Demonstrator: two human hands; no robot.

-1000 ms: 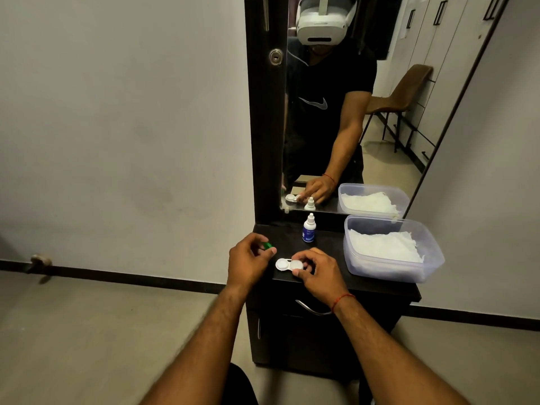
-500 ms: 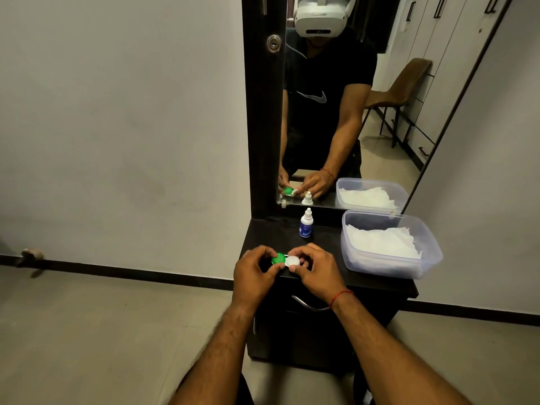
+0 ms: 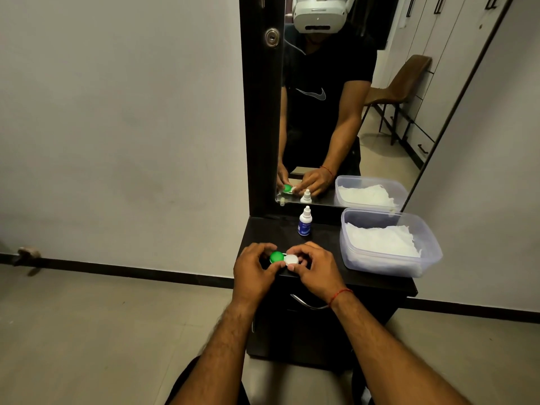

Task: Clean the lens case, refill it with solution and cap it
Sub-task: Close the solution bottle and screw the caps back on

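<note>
Holding the lens case between both hands, I have it low over the front part of the dark desk; whether it touches the surface I cannot tell. My left hand pinches the side with the green cap, thumb and fingers closed around its rim, and my right hand grips the side with the white cap the same way. Both caps sit on the case. The solution bottle stands upright behind, near the mirror, well apart from my hands; its blue label carries print too small for me to read. In the mirror, a pale swoosh logo shows on the black shirt. A clear plastic tub of white tissue fills the right half of the desk, reaching close to the front edge, so open surface is mostly the strip between tub and left edge. My left hand hangs at that left edge
</note>
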